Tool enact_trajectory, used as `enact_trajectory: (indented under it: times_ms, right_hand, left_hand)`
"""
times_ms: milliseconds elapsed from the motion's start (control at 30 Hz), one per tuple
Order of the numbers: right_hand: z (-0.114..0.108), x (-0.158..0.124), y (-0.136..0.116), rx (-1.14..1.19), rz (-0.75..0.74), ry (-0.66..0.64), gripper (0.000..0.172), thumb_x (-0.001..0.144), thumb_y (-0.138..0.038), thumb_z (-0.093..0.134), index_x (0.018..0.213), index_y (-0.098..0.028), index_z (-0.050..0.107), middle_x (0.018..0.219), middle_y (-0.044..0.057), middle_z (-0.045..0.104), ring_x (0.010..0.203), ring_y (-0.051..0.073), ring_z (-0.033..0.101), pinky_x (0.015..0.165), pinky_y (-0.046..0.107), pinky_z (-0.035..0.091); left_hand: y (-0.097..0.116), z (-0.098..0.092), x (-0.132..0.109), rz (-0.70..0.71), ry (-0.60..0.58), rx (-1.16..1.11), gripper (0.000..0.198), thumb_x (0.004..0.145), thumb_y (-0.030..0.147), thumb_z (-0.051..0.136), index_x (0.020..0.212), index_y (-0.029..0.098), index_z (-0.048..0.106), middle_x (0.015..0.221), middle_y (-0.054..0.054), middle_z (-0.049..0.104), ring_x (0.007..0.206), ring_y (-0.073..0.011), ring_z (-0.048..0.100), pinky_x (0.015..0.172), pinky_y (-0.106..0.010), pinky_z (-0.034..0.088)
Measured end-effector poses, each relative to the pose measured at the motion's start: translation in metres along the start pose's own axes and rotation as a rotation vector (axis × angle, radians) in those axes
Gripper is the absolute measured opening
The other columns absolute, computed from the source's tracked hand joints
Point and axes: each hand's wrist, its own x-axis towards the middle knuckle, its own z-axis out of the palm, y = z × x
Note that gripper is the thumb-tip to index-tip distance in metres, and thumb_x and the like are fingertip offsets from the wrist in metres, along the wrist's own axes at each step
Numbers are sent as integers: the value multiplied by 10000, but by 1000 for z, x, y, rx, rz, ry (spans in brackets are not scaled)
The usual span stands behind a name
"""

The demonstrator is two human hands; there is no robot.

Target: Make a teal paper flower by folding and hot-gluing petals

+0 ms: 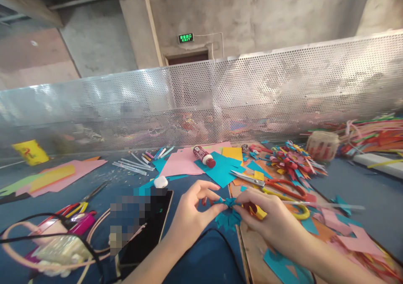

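Observation:
Between my two hands is a blue paper flower (228, 217) with cut, fringed petals. My left hand (199, 206) pinches its left side between thumb and fingers. From the other side, my right hand (266, 216) grips the flower's upper right edge, its fingertips close to those of the left. Just beyond the right hand lie scissors with orange handles (288, 186) and a yellow-handled pair (299, 211), partly hidden by that hand. A thin clear stick (330, 206) extends to the right from behind the right hand.
Pink paper (178, 163), blue paper (220, 172) and a red-capped bottle (204, 156) lie ahead. A phone (151, 229) and tangled cables sit left, a white case (160, 182) beyond. A pile of paper flowers (292, 160) and scraps (359, 240) are right. A perforated metal screen (252, 95) stands behind.

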Motion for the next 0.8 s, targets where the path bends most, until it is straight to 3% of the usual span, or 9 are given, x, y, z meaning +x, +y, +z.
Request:
enact_trajectory:
  times_ms: [367,533,633,733,800]
  right_hand:
    - [3,1,1,-57,-123,45,120,838,-188,485,751,-176,566,679,13,567,616,118,530,568,220,430]
    - [4,0,2,-65,-102,37,129,850,-206,479,757,-184,566,689,15,577,626,124,543,568,227,439]
    - [4,-2,1,-47,-23,45,92,832,-272,535,860,-194,575,735,17,595,642,132,560,574,237,459]
    - [4,-2,0,-19,1,57,297,767,-314,634,1032,-208,551,839,31,612,693,142,577,605,249,485]
    - [4,-1,0,-4,-46,64,284,769,-297,640,1031,-220,563,920,45,611,785,151,587,673,259,494]
  left_hand:
    - [0,0,-1,41,-20,89,258,714,237,673,938,232,545,720,40,655,742,-147,586,698,-269,405]
    - [0,-1,0,43,-28,115,260,718,234,666,949,234,547,738,38,659,723,-143,583,692,-273,408]
    - [3,-2,0,46,-12,112,278,720,239,665,968,234,539,757,35,665,738,-144,587,686,-269,406]
    - [6,-2,0,57,-11,111,313,714,235,669,996,238,534,757,36,671,738,-144,585,681,-266,402]
    - [6,-1,-1,67,-24,127,321,715,222,664,1009,241,538,761,38,674,722,-138,571,676,-264,397]
